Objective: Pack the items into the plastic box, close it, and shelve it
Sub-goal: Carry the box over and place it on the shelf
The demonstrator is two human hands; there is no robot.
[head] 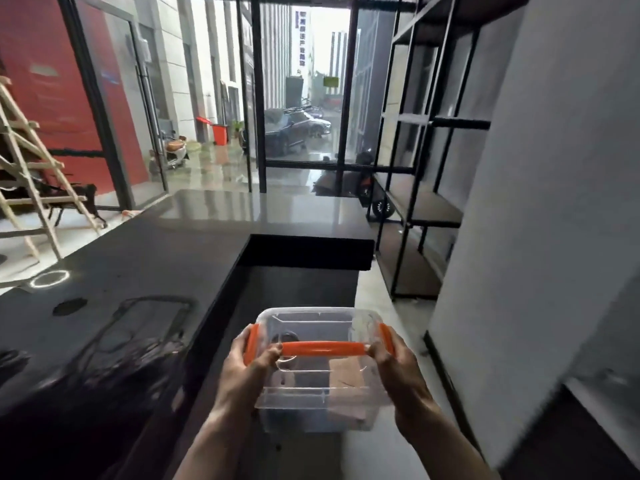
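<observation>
Plastic box (322, 372): clear, lid on, orange handle (323, 348) across the top, orange clips at both ends. Brown and dark items show inside, blurred. Held in the air beside the black counter's (138, 271) edge; left hand (247, 367) and right hand (398, 367) each clasp one end.

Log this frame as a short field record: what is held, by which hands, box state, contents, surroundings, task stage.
held item: clear plastic box with orange handle and orange side clips
left hand: grips the box's left side, fingers by the left clip
right hand: grips the box's right side
lid: on, handle lying across the top
contents: brown flat item and a dark round item, blurred through the plastic
support: box carried in the air, beside the black counter
shelving: black metal shelf unit ahead on the right
task stage: packed and closed, not yet shelved
</observation>
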